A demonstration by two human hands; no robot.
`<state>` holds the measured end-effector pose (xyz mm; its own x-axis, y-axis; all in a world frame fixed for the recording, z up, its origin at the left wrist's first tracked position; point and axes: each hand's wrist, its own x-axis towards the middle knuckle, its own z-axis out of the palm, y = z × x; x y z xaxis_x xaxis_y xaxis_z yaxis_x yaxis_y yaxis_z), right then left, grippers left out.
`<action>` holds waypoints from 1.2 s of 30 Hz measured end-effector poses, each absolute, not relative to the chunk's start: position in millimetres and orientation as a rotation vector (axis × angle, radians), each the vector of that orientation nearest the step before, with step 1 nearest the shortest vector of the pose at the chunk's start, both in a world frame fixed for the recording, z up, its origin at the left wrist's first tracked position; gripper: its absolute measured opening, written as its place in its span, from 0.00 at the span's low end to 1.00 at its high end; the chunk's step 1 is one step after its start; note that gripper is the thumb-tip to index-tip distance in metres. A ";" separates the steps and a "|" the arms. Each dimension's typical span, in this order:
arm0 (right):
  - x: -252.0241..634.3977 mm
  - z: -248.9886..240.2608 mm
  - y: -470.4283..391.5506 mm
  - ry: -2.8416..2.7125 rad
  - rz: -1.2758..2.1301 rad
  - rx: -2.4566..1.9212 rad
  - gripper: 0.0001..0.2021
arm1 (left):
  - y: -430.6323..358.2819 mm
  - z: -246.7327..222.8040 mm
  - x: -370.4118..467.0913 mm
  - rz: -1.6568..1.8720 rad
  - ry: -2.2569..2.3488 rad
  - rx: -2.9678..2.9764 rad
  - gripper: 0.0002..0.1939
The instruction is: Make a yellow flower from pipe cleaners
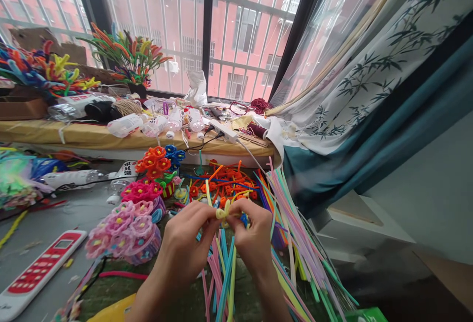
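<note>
Big barred window (254,31) at the back with a pink building (247,58) outside, and a leafy-print curtain (369,75) hanging down on the right. The ledge (88,137) under the glass is pretty packed: plastic bottles (127,125) lying on their sides, a white power strip (224,131) near the front edge, and a bushy bunch of fuzzy stems (127,55) in a dark pot toward the left. Down in front, both hands are busy with one yellow pipe cleaner (222,212), bent into little loops. It's up off the work surface, right between the fingertips, about mid-view. The left hand (186,238) has its side pinched between thumb and fingers, and the right hand (253,233) is pinching the other side the same way, so the two are really close together. Below them there's a spread of pink, blue and yellow pipe cleaners (223,272), and just behind is a messy heap of orange pieces (221,184). A long pastel bundle (291,203) runs along the right. Over on the left you've got pink flowers (120,228) clustered together, orange-red flowers (153,161) behind those, and a red-and-white remote (44,268) lying on the grey tabletop (79,213).
</note>
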<state>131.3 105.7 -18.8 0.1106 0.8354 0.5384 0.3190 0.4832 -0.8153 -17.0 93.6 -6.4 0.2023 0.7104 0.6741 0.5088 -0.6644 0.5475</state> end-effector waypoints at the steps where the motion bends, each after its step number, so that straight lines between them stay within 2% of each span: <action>1: 133.1 -18.3 106.9 -1.439 0.666 -1.094 0.09 | 94.4 -4.9 -18.7 1.463 1.103 2.423 0.06; 4: 142.5 -14.1 109.5 -1.431 1.078 -0.983 0.11 | 95.8 -0.3 -22.8 1.486 1.003 2.495 0.07; 8: 152.0 -8.1 106.5 -1.405 1.407 -0.801 0.11 | 94.8 -0.3 -25.5 1.374 1.117 1.910 0.07; 11: 149.9 -5.9 103.5 -1.350 1.498 -0.757 0.12 | 93.7 -2.0 -24.0 1.267 1.024 1.484 0.09; 14: 143.1 -5.7 104.2 -1.261 1.455 -0.792 0.13 | 93.1 -0.8 -19.6 1.267 1.015 1.334 0.08; 16: 138.5 -7.1 106.5 -1.178 1.437 -0.822 0.12 | 93.4 0.3 -17.1 1.338 1.061 1.455 0.07; 21: 131.3 -15.3 114.7 -1.025 1.562 -0.805 0.11 | 92.6 -2.8 -16.7 1.577 1.106 2.334 0.06; 23: 130.5 -17.9 117.1 -1.024 1.601 -0.799 0.13 | 91.3 -5.3 -17.7 1.617 1.018 2.674 0.08; 25: 130.8 -18.6 117.9 -1.020 1.601 -0.795 0.13 | 90.2 -6.5 -18.4 1.615 1.015 2.771 0.09; 29: 133.8 -14.3 113.8 -1.062 1.444 -0.820 0.10 | 90.6 -3.5 -19.2 1.498 1.264 2.212 0.03; 33: 136.0 -7.6 105.9 -1.281 1.150 -0.883 0.05 | 92.6 -2.0 -20.2 1.349 1.200 1.657 0.09; 36: 135.4 -4.8 102.4 -1.371 1.036 -0.933 0.04 | 94.1 -2.8 -22.7 1.342 1.162 1.477 0.13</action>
